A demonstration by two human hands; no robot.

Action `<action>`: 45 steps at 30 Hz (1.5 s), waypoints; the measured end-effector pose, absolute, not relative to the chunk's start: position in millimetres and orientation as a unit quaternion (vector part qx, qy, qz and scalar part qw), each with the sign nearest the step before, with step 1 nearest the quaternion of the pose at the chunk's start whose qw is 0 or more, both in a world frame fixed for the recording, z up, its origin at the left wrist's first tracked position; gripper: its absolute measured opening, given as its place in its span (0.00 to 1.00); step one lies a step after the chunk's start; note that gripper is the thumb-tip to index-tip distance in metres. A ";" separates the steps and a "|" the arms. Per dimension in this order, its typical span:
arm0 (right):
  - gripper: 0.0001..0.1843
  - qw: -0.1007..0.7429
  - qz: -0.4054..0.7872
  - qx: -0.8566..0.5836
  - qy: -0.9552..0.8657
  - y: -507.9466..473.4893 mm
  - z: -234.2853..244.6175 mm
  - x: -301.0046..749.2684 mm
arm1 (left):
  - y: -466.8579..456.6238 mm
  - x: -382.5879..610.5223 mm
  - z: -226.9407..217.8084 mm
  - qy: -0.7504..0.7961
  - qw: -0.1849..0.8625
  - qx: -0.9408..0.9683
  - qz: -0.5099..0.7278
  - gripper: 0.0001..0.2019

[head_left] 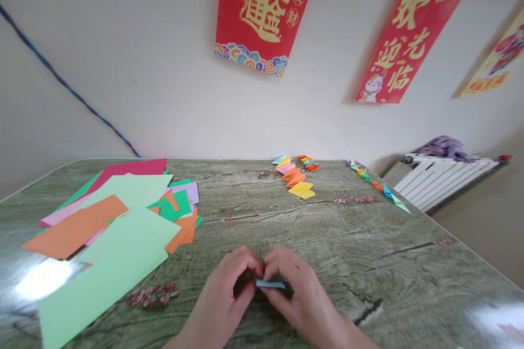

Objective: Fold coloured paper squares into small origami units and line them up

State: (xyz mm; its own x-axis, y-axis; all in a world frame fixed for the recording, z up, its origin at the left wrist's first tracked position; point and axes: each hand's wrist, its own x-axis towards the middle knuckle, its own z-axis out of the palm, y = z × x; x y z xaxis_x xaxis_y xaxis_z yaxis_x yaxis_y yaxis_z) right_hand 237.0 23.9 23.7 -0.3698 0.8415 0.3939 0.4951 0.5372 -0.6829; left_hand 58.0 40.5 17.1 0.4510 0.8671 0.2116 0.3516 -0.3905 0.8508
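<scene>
A small folded piece of light blue paper (271, 284) sits between my two hands, just above the table near its front. My right hand (297, 289) pinches it between thumb and fingers. From the other side, my left hand (231, 289) closes on the paper's left end, its fingertips meeting those of the right. Part of the paper is hidden behind the fingers. Farther back stand several small folded paper pieces in a row, among them a yellow one (302, 190) and an orange one (295, 180).
Loose coloured paper lies on the left, including a large light green sheet (102, 292) and an orange sheet (82, 226). Folded pieces line the right edge, ending in a pale green one (400, 204). Beyond that edge is a white radiator (429, 177); a wall (176, 92) rises behind.
</scene>
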 end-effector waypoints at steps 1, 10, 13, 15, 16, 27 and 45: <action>0.08 0.345 0.183 -0.417 -0.821 23.5 23.1 236.5 | 41.7 58.3 17.3 0.404 0.366 0.765 0.342 0.14; 0.08 0.156 0.040 -0.444 -0.881 20.8 18.6 237.9 | 34.5 50.9 13.3 0.410 0.224 0.844 0.264 0.16; 0.09 0.211 0.186 -0.431 -0.857 20.6 26.0 247.2 | 30.3 49.4 17.8 0.409 0.217 0.848 0.256 0.18; 0.10 0.238 0.253 -0.434 -0.831 21.6 29.6 252.8 | 29.6 49.4 20.2 0.410 0.214 0.851 0.251 0.17; 0.10 0.247 0.273 -0.436 -0.821 22.2 30.4 254.6 | 29.7 49.6 20.5 0.410 0.213 0.851 0.248 0.15; 0.08 0.261 0.329 -0.512 -0.749 26.8 29.0 248.1 | 37.5 54.5 11.9 0.455 0.176 0.845 0.220 0.07; 0.11 0.240 0.275 -0.537 -0.760 30.1 22.3 241.4 | 35.8 58.6 12.0 0.480 0.157 0.838 0.208 0.07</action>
